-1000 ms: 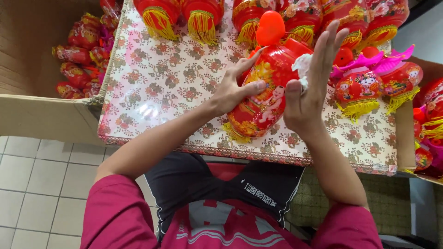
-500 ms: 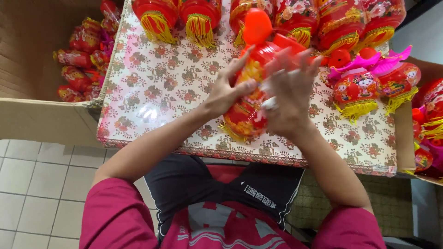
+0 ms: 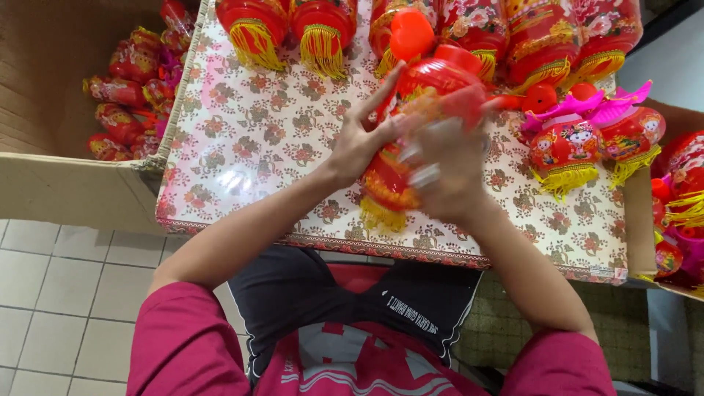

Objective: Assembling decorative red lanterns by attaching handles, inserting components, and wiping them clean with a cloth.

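Two hands hold one red lantern (image 3: 433,95) above the desk (image 3: 257,147). Left hand (image 3: 363,139): fingers spread along its left side. Right hand (image 3: 451,172): blurred, fingers curled over its front. Yellow fringe (image 3: 381,216) hangs below the fingers.

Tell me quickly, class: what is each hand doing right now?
Left hand: fingers spread, pressed against the red lantern, gripping its side.
Right hand: blurred, wrapped over the same lantern's front; exact grip cannot be told.
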